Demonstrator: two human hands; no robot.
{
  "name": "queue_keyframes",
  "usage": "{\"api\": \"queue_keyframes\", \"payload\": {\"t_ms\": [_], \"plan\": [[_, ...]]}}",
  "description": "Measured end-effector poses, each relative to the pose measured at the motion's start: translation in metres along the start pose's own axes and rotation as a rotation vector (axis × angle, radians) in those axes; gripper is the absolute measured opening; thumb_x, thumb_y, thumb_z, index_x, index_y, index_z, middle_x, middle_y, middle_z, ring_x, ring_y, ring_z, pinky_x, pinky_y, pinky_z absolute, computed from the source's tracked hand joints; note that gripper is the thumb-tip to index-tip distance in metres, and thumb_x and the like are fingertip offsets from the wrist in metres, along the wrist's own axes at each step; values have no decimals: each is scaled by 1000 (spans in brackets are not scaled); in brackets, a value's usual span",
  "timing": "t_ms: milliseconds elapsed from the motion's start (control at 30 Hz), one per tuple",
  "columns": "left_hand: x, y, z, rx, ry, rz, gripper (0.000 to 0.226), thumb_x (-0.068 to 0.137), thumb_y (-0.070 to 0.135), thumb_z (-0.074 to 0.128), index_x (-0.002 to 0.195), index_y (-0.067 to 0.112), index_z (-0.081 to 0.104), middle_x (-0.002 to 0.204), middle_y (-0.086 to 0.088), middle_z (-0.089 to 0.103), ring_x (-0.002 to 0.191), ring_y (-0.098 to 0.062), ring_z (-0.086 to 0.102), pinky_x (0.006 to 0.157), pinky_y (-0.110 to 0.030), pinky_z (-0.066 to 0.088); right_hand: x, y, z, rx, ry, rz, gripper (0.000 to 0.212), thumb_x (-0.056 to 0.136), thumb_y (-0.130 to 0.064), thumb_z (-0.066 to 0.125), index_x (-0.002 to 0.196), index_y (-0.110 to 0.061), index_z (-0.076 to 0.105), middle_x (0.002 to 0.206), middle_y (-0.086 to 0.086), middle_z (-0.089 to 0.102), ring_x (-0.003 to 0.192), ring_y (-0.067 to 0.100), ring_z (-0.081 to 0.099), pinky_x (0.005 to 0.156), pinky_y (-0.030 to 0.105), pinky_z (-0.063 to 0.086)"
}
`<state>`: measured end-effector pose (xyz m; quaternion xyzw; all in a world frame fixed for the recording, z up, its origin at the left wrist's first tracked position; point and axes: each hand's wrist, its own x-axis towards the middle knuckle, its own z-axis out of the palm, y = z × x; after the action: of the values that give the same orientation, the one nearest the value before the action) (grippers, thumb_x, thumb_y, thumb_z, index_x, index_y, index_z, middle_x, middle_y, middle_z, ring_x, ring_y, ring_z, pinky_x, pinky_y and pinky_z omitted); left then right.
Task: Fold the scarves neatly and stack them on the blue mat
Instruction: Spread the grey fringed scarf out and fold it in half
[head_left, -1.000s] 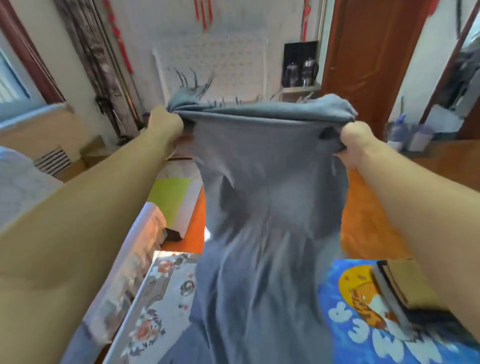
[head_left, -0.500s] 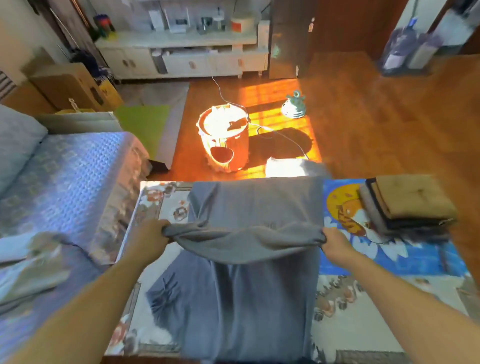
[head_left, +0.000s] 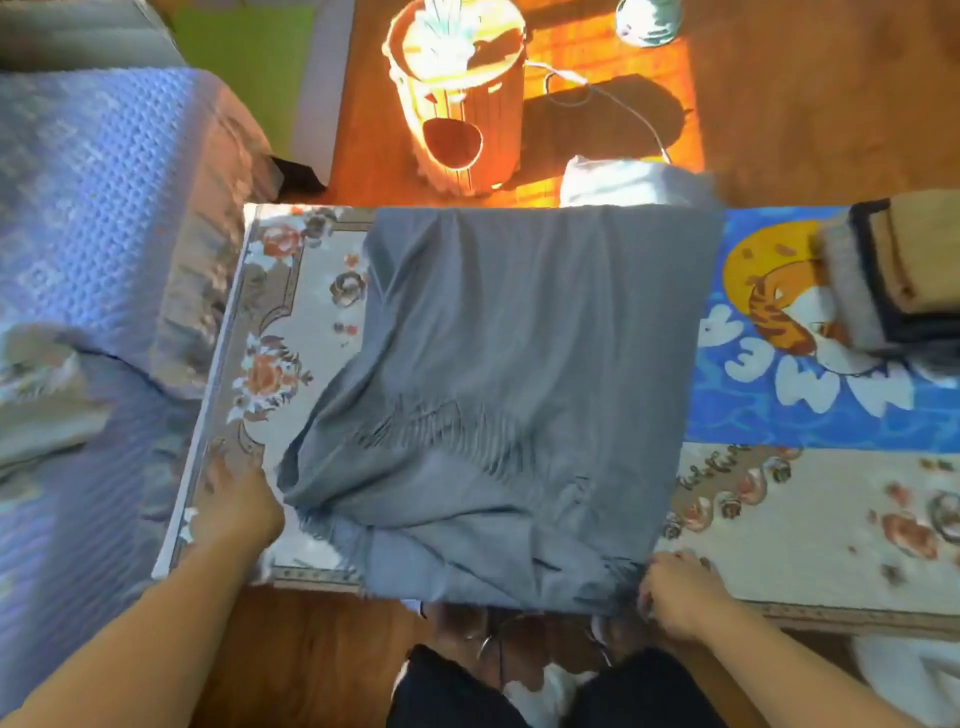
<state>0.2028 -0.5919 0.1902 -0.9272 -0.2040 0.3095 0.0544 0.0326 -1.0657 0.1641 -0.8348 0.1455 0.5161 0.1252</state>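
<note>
Grey fringed scarf (head_left: 519, 374) rumpled, doubled on floral rug (head_left: 301, 312).

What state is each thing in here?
Grey scarf: folded over, rumpled, lying on floral mat, far right corner over blue mat.
Folded stack: resting on blue mat.
Left hand: at scarf's near left edge, grip unclear.
Right hand: pinching scarf's near right corner.

a home: quilted bed (head_left: 88, 208), floral rug (head_left: 291, 322), wooden floor (head_left: 805, 114).

Both hands low, right hand (head_left: 680, 597) curled.
</note>
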Motion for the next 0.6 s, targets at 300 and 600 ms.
{"api": "queue_keyframes", "payload": {"t_ms": [300,600], "plan": [[124,47,70,-241,-22,44,77,96,52,59,146,2,30,151,-29,29,136,-51,33,112,-61,33,99,-14,65,783,513,674,63,79,-55,73,112,-3,61,110,24,65,99,44,63,86,48,55],[71,38,103,-322,-150,197,36,97,25,59,124,1,53,116,-25,55,102,-47,59,85,-48,49,69,-39,55,812,538,537,31,101,-26,54,118,0,53,118,30,61,111,49,57,91,49,45]]}}
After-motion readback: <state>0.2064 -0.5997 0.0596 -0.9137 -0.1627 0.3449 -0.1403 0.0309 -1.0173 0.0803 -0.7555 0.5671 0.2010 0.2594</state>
